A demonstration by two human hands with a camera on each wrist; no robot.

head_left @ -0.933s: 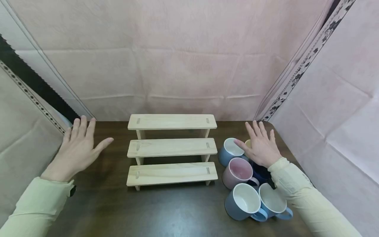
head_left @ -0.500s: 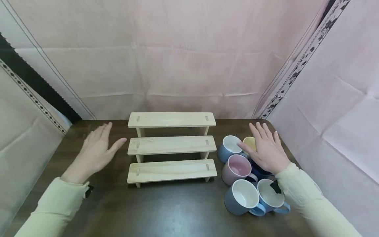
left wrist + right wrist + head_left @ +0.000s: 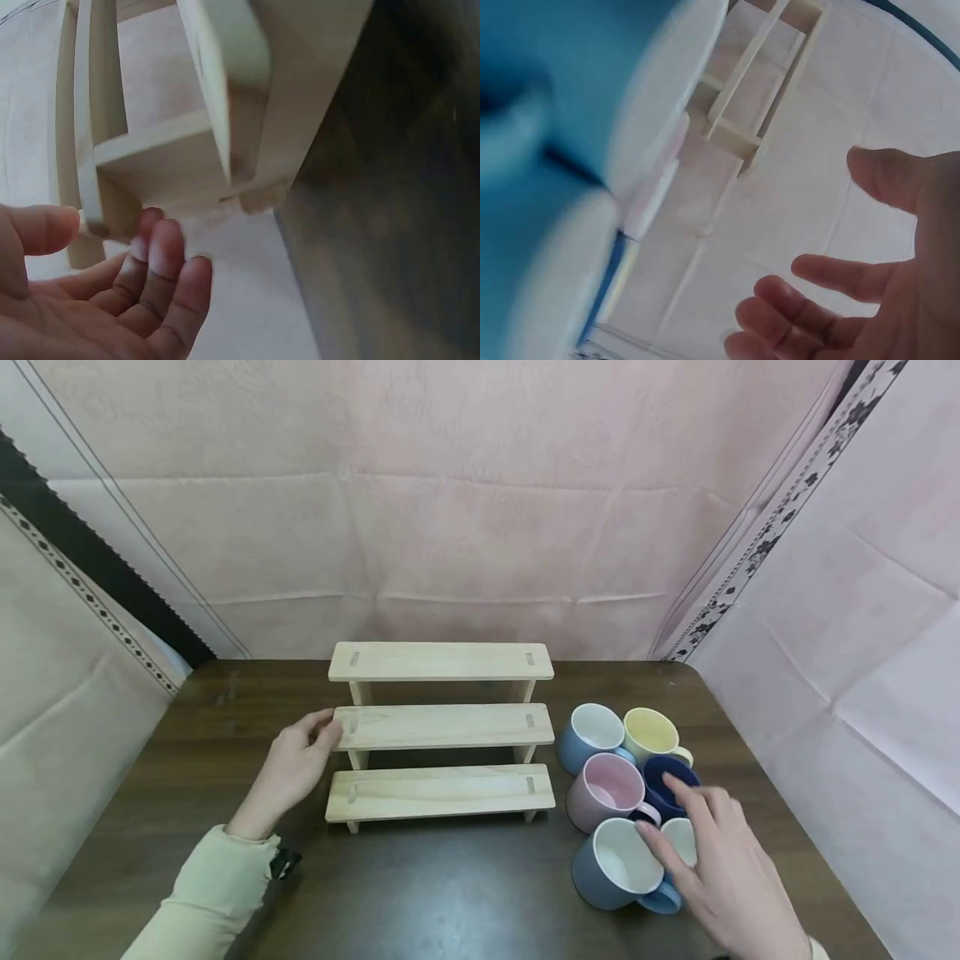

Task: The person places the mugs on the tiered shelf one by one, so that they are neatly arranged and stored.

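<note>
A pale three-step wooden shelf (image 3: 442, 727) stands on the table, left of a group of mugs. At the left end of its middle board, my left hand (image 3: 288, 772) has thumb and fingertips around the board's edge; the left wrist view shows the thumb (image 3: 45, 229) on one side and curled fingers on the other. My right hand (image 3: 738, 868) hovers over the mugs, thumb and index finger apart, holding nothing. Under it are a front blue mug (image 3: 611, 872), a partly hidden white-lined mug (image 3: 678, 837) and a dark blue mug (image 3: 666, 781).
A pink mug (image 3: 603, 793), a light blue mug (image 3: 588, 747) and a yellow mug (image 3: 648, 732) stand close together behind. Pale cloth walls (image 3: 465, 543) enclose the dark wooden table (image 3: 420, 893) at the back and both sides.
My left hand has come right and down from beside the shelf to the middle board's end, its fingers now bent. My right hand has drawn back toward me, over the front mugs.
</note>
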